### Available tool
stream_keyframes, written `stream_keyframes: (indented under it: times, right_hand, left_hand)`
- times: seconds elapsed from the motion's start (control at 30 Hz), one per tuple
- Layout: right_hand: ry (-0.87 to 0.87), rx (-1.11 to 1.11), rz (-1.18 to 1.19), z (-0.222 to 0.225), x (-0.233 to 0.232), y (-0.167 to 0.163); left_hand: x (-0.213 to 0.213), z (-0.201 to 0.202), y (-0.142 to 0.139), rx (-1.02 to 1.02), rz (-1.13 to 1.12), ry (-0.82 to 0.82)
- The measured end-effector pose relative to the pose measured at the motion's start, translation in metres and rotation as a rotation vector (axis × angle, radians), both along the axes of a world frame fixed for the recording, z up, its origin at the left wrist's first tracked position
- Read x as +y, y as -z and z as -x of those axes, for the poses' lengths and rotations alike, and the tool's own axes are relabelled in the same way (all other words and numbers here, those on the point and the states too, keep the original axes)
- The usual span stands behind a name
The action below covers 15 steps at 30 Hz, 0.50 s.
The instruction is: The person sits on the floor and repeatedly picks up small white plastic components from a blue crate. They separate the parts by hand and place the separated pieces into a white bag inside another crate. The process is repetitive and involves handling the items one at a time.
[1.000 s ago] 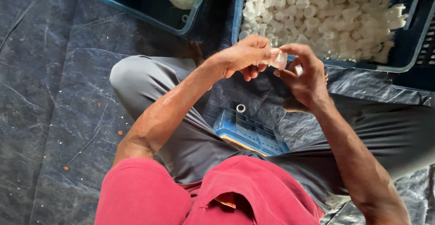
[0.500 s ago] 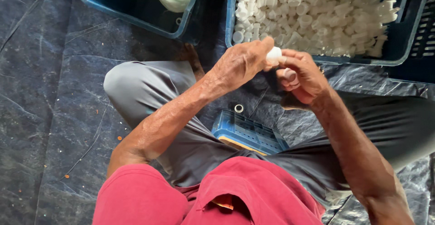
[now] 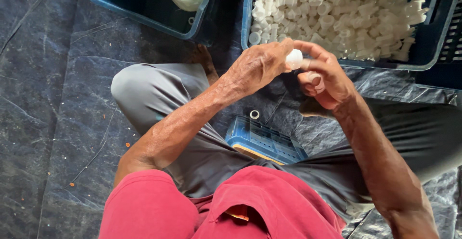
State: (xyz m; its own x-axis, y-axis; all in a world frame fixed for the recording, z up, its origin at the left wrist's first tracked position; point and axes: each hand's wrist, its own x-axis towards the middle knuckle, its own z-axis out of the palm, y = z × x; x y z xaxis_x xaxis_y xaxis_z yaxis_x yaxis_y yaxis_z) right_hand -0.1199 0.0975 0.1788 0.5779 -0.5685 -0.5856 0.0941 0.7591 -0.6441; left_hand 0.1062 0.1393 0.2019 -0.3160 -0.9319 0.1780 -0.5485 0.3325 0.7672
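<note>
- The left hand (image 3: 257, 68) pinches a small white plastic cap (image 3: 294, 59) at its fingertips, fingers narrow and closed around the piece.
- The right hand (image 3: 323, 81) meets it from the other side; its fingers curl inward, touching the cap, and seem to tuck a second small piece against the palm, though that is partly hidden.
- Both hands hover just in front of a blue crate (image 3: 425, 46) heaped with similar white plastic parts (image 3: 346, 12); a second blue crate (image 3: 144, 12) with a pale bag sits to its left.
- A small blue tray (image 3: 262, 140) lies on the dark plastic sheet (image 3: 53, 99) between the person's legs, with a lone white ring (image 3: 254, 115) just beyond it.
- Risk, as I judge it: the cap is held only by fingertips, so a slip could drop it onto the sheet or into a fold of the grey trousers (image 3: 159, 92).
- A misaligned press could also jam or pop the pieces apart, scattering them near the tray.
</note>
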Motion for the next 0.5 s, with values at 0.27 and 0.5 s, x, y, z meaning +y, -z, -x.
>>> stream_keyframes:
  times: [0.27, 0.5]
  right_hand:
    - [-0.013, -0.079, -0.005, -0.007, 0.0, 0.009]
    - [-0.12, -0.077, 0.018, 0.011, 0.012, 0.063]
  left_hand:
    - [0.002, -0.007, 0.003, 0.326, -0.19, 0.062]
    - [-0.012, -0.053, 0.012, 0.132, 0.112, -0.289]
